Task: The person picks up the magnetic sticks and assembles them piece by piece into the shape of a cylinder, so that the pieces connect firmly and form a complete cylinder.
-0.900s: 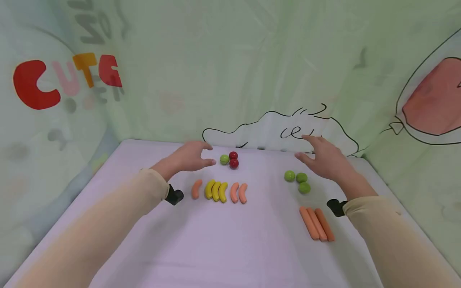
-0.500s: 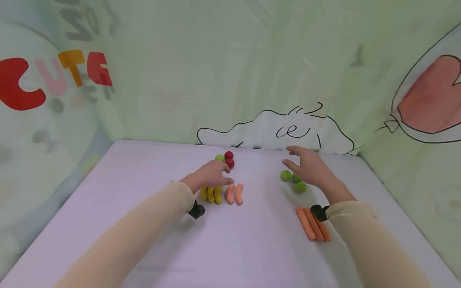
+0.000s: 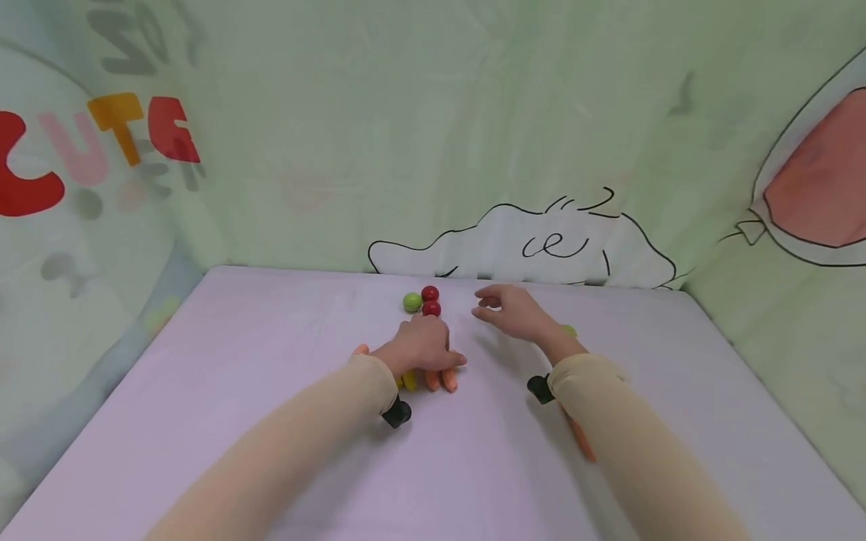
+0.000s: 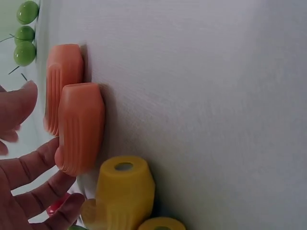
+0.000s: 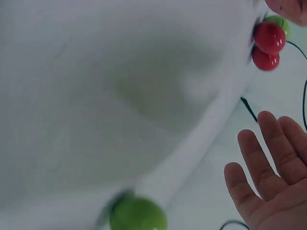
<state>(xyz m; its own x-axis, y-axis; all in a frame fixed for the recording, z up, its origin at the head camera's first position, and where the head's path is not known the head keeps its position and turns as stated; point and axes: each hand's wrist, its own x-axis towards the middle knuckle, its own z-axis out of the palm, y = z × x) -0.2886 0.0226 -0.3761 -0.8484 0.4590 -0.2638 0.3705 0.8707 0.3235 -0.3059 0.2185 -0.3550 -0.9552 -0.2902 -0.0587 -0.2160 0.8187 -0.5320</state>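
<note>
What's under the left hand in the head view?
Yellow bananas and two orange curved pieces show partly beneath the left hand; their far ends are covered there.

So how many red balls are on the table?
2: the back red ball and the front red ball, both beside a green ball, beyond the left hand. Others could be hidden.

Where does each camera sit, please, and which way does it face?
Head: on the head, facing forward and down at the table; the left hand, right hand and both sleeves show.
Left wrist: on that wrist, facing two orange pieces; the left hand's fingers show.
Right wrist: on that wrist, facing over the table toward two red balls; the right hand's fingers show, plus skin top right, unclear whose.
Head and right wrist views share those red balls.
</note>
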